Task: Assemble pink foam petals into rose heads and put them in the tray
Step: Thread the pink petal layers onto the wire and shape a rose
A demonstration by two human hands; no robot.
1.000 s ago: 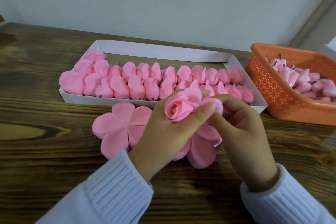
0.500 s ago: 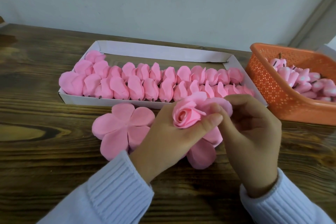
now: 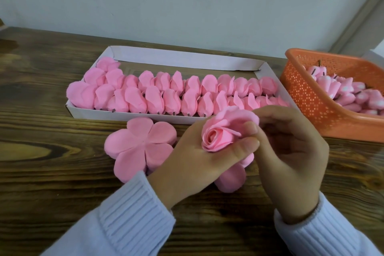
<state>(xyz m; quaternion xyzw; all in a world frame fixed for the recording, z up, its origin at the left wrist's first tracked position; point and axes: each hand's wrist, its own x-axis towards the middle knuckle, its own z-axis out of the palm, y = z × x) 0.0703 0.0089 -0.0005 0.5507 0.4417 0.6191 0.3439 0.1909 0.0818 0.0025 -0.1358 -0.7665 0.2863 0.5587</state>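
My left hand [image 3: 193, 158] holds a pink foam rose head [image 3: 220, 136] between thumb and fingers, its spiral centre facing me. My right hand [image 3: 291, 151] pinches the rose's outer petal at its right side. Loose petals of the same piece [image 3: 230, 181] hang below my hands. A flat five-petal foam piece [image 3: 141, 143] lies on the table to the left of my left hand. Behind them stands the white cardboard tray [image 3: 187, 60], holding two rows of finished rose heads [image 3: 170, 93].
An orange perforated plastic basket [image 3: 307, 97] with several pink rose buds [image 3: 345, 93] sits at the right. The dark wooden table [image 3: 41, 172] runs to a pale wall behind. My white ribbed sleeves [image 3: 128, 220] cover the near edge.
The rose head has tilted so its centre faces me more. My right hand's fingers shifted along the outer petal, wrapping it closer round the bud. Both hands moved slightly right.
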